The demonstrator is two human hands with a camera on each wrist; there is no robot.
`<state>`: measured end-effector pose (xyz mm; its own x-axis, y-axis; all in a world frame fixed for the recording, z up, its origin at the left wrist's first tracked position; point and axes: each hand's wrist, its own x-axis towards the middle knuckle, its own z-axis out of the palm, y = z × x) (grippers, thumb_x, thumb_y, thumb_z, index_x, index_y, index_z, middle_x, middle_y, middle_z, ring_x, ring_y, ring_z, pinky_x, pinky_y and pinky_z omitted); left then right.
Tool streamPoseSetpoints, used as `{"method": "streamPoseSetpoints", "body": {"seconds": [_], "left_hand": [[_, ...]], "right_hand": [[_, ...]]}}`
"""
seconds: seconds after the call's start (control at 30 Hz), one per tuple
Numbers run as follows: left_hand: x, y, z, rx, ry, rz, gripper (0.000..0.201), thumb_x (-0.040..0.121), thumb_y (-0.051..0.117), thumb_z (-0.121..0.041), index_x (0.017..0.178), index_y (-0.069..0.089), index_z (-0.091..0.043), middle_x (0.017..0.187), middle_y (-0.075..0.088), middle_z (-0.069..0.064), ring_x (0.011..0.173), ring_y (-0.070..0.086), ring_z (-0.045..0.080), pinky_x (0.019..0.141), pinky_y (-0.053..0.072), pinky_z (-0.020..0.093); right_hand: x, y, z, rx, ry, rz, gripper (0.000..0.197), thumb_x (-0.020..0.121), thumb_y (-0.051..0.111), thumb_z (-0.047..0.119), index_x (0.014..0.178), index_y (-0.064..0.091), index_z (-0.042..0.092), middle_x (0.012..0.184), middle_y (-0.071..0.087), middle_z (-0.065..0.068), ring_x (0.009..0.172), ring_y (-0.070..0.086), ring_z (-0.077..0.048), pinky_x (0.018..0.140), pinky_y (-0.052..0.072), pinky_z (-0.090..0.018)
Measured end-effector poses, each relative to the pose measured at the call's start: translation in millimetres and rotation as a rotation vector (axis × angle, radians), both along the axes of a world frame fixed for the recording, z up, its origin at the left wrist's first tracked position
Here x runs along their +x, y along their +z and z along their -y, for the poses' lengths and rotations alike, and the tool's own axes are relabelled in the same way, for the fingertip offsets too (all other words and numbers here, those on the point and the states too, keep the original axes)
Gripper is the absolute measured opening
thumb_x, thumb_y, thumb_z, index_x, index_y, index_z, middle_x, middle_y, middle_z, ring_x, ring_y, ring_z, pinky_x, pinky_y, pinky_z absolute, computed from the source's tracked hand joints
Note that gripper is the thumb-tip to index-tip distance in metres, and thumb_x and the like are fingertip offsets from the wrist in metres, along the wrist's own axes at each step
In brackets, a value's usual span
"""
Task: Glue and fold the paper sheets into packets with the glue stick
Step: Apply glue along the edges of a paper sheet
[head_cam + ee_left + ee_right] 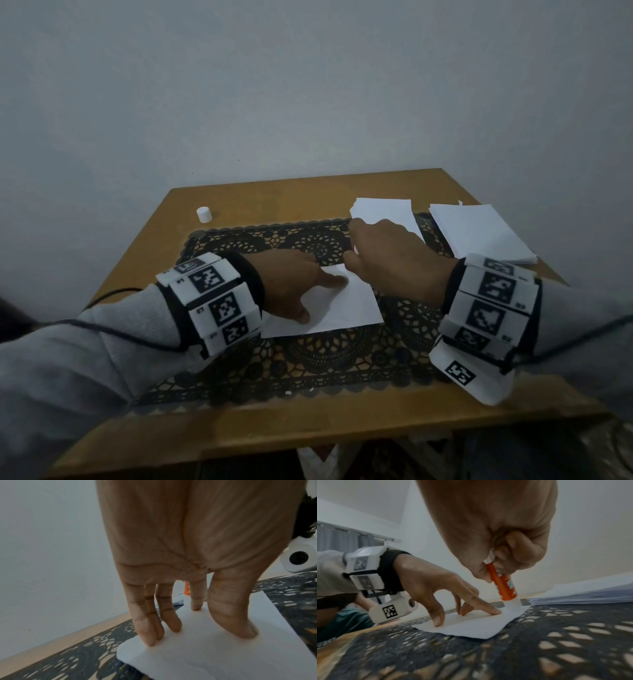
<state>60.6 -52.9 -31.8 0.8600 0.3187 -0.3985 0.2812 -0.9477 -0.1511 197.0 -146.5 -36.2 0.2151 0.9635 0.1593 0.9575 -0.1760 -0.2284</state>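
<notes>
Half the glue stick [504, 586] hidden inside right hand [496, 524].

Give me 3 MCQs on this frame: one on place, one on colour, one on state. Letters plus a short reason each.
1. Where is the white cap?
A. on the bare table, at the far left beyond the mat
B. on the glue stick
C. on a paper stack

2. What colour is the body of the glue stick?
A. blue
B. orange
C. green

3. What is the left hand doing to the paper sheet?
A. lifting it off the mat
B. crumpling it
C. pressing it down with its fingertips

Answers: 1 A, the head view shows the cap standing alone on the wood past the lace mat. 2 B, the right wrist view shows an orange tube in the right hand, tip down on the sheet's corner. 3 C, the left wrist view shows the fingertips planted on the flat sheet.
</notes>
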Motion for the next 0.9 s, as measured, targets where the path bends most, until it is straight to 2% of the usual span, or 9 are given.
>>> {"method": "streamPoseSetpoints", "body": {"seconds": [0.07,0.23,0.33,0.4,0.53,0.67,0.8,0.9], "left_hand": [[-0.9,0.1,0.3,0.001,0.002,0.001,0.080,0.089,0.061,-0.040,0.150,0.010,-0.039,0.128,0.046,0.007,0.114,0.045,0.022,0.089,0.039,0.030],[-1.8,1.1,1.1,0.002,-0.007,0.021,0.079,0.089,0.062,-0.039,0.150,0.012,-0.038,0.129,0.046,0.007,0.115,0.045,0.023,0.091,0.039,0.031],[-1.2,0.5,1.4,0.015,-0.014,0.018,0.079,0.089,0.062,-0.039,0.151,0.013,-0.037,0.129,0.047,0.008,0.116,0.046,0.024,0.092,0.039,0.032],[-1.3,1.0,1.5,0.016,-0.014,0.023,0.079,0.089,0.063,-0.038,0.150,0.014,-0.037,0.129,0.047,0.008,0.116,0.046,0.024,0.091,0.039,0.031],[-0.5,1.4,0.4,0.021,-0.028,0.028,0.079,0.089,0.063,-0.038,0.151,0.014,-0.036,0.130,0.048,0.008,0.115,0.046,0.022,0.085,0.034,0.026],[-0.4,2.0,0.6,0.018,-0.028,0.030,0.079,0.089,0.063,-0.038,0.151,0.014,-0.035,0.128,0.048,0.007,0.115,0.045,0.022,0.081,0.029,0.023],[-1.1,4.6,2.1,-0.003,-0.030,0.043,0.076,0.089,0.063,-0.037,0.150,0.019,-0.034,0.121,0.052,0.007,0.103,0.046,0.018,0.080,0.031,0.024],[-1.6,5.2,3.3,-0.032,-0.017,0.041,0.075,0.089,0.063,-0.036,0.150,0.020,-0.035,0.120,0.051,0.006,0.093,0.037,0.013,0.080,0.031,0.024]], "right_hand": [[-3.8,-0.9,0.8,-0.001,-0.030,0.004,0.014,0.096,0.047,0.024,0.091,0.042,0.011,0.071,0.043,0.000,0.060,0.041,-0.014,0.049,0.024,-0.028],[-15.2,0.4,2.9,0.004,-0.048,0.015,0.015,0.098,0.047,0.020,0.090,0.038,0.010,0.069,0.036,0.001,0.060,0.038,-0.014,0.048,0.023,-0.025],[-18.9,2.6,2.9,-0.012,-0.053,0.044,0.023,0.098,0.047,0.017,0.080,0.034,0.011,0.068,0.032,0.001,0.059,0.034,-0.013,0.047,0.021,-0.024],[-21.1,4.1,2.6,-0.018,-0.064,0.033,0.024,0.097,0.048,0.017,0.079,0.033,0.011,0.068,0.030,0.001,0.058,0.031,-0.012,0.047,0.020,-0.023],[-23.0,8.3,5.4,-0.035,-0.055,-0.004,0.018,0.096,0.048,0.019,0.085,0.037,0.010,0.070,0.033,0.001,0.060,0.035,-0.014,0.048,0.022,-0.025],[-18.6,13.3,8.5,-0.078,-0.053,-0.053,0.028,0.093,0.051,0.022,0.071,0.035,0.016,0.071,0.041,-0.001,0.059,0.037,-0.013,0.050,0.024,-0.027],[-19.1,11.8,17.0,-0.113,0.007,-0.025,0.020,0.094,0.050,0.029,0.082,0.041,0.016,0.075,0.044,0.001,0.068,0.046,-0.018,0.052,0.029,-0.029],[-21.3,13.0,26.8,-0.155,0.023,-0.004,0.019,0.096,0.049,0.033,0.090,0.043,0.016,0.077,0.045,0.001,0.067,0.045,-0.015,0.052,0.029,-0.028]]}}
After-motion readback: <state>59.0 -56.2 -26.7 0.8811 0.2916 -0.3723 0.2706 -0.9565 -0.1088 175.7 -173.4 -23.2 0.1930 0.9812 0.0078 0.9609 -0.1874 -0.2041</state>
